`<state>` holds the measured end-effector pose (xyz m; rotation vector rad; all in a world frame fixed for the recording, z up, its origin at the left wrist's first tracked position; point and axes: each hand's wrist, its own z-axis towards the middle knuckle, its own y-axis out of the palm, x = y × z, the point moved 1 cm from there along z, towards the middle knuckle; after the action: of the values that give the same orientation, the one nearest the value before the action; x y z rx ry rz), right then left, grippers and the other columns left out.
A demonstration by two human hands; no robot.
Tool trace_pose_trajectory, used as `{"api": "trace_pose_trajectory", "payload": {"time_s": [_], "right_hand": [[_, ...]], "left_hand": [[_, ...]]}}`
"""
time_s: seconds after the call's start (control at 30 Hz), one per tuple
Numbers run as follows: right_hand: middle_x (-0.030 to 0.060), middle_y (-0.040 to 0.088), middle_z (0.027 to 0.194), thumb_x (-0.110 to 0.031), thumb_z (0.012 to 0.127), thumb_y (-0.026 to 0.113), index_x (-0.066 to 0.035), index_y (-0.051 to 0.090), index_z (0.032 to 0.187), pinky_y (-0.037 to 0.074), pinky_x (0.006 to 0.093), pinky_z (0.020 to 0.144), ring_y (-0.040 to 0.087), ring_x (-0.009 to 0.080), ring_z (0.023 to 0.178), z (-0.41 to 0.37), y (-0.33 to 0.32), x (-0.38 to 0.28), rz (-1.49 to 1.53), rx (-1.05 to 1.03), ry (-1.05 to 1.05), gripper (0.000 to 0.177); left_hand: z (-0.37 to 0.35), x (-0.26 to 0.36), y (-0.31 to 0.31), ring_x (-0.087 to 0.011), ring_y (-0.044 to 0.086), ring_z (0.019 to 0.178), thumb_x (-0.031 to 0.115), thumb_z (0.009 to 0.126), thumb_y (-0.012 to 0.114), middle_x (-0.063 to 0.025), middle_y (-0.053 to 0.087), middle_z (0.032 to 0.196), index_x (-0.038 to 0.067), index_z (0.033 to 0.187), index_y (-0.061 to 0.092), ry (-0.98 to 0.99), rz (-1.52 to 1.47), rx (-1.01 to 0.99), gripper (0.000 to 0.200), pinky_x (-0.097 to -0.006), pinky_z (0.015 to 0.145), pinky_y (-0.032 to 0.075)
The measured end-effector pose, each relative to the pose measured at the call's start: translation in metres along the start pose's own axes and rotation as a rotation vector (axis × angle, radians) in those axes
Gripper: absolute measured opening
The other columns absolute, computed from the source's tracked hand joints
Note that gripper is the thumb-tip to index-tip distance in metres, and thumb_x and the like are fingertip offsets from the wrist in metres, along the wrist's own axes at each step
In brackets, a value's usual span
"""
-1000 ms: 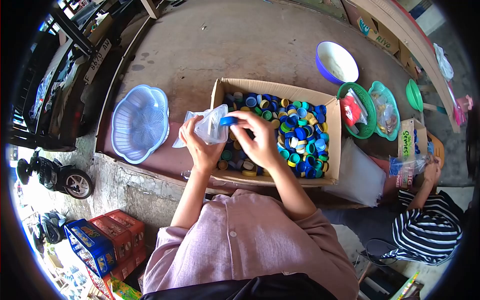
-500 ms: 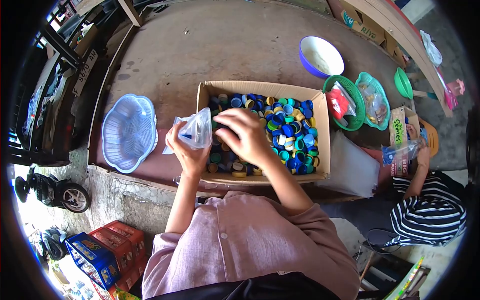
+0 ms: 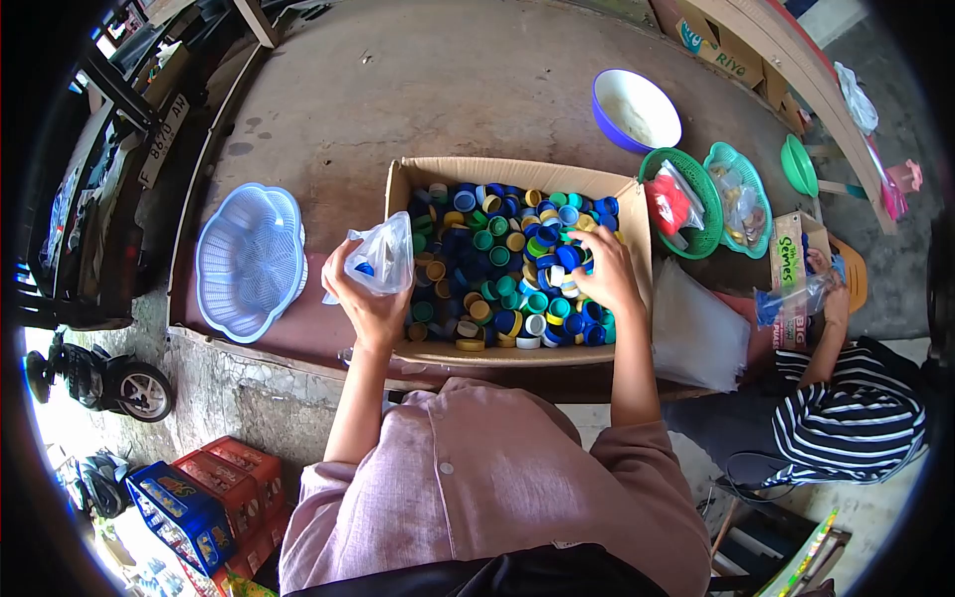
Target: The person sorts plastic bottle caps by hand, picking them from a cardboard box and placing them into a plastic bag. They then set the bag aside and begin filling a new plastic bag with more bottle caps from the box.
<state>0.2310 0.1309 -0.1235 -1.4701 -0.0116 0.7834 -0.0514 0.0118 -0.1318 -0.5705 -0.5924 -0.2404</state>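
Reading labels first: the cardboard carton (image 3: 721,55) at top right carries blue lettering that looks like "Riyo". The small carton (image 3: 791,274) at far right reads "Gemes", with "BIG" beneath. The number plate (image 3: 164,139) at left is too smeared to read whole.

Left hand (image 3: 363,298) is raised just outside the left wall of the cardboard box (image 3: 517,171). Its fingers are closed around a clear plastic bag (image 3: 388,249), held upright with a blue cap (image 3: 365,269) inside.

Right hand (image 3: 602,274) is palm down inside the box at its right end. The fingers curl onto the bottle caps (image 3: 487,269); whether they pinch one cannot be told. The caps are blue, green, yellow and white.

White basket (image 3: 249,261) sits left of the box. A co-worker's hand (image 3: 831,298) at far right holds another bag.
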Motion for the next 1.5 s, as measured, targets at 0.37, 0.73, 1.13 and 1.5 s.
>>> {"api": "trace_pose_trajectory", "payload": {"time_s": [0.37, 0.73, 1.13, 1.5], "right_hand": [[0.0015, 0.056, 0.089, -0.017, 0.075, 0.064, -0.004, 0.062, 0.09, 0.04, 0.0256, 0.068, 0.051, 0.0131, 0.074, 0.033, 0.037, -0.027, 0.935, -0.055, 0.27, 0.021], [0.0147, 0.042, 0.121, -0.02, 0.074, 0.063, -0.004, 0.062, 0.09, 0.024, 0.0466, 0.099, 0.03, 0.0372, 0.119, 0.03, 0.057, -0.18, 0.467, 0.185, -0.442, 0.022], [0.0088, 0.059, 0.075, -0.003, 0.069, 0.06, -0.004, 0.064, 0.074, 0.047, 0.0343, 0.057, 0.058, 0.025, 0.066, 0.048, 0.055, -0.063, 0.171, 0.044, -0.296, 0.006], [0.009, 0.061, 0.07, -0.022, 0.062, 0.069, -0.006, 0.064, 0.071, 0.045, 0.0367, 0.063, 0.06, 0.0247, 0.068, 0.036, 0.07, -0.068, 0.01, -0.149, -0.032, 0.019]], "left_hand": [[0.002, 0.0, 0.0, -0.0292, 0.043, 0.098, 0.014, 0.056, 0.073, -0.0125, 0.048, 0.104, 0.004, 0.118, 0.034, 0.041, 0.02, -0.01, 0.074, -0.0411, 0.09, 0.025], [-0.001, -0.007, 0.003, -0.0294, 0.045, 0.098, 0.026, 0.061, 0.07, -0.0131, 0.049, 0.104, 0.004, 0.116, 0.034, 0.062, 0.041, -0.02, 0.069, -0.0427, 0.089, 0.026], [0.002, 0.0, 0.001, -0.0291, 0.044, 0.099, 0.016, 0.059, 0.073, -0.0129, 0.048, 0.105, 0.003, 0.116, 0.035, 0.039, 0.026, -0.033, 0.071, -0.0409, 0.09, 0.026], [0.002, 0.001, 0.001, -0.0299, 0.043, 0.1, 0.015, 0.059, 0.073, -0.0134, 0.047, 0.105, 0.003, 0.117, 0.034, 0.022, 0.019, -0.046, 0.071, -0.0405, 0.09, 0.027]]}}
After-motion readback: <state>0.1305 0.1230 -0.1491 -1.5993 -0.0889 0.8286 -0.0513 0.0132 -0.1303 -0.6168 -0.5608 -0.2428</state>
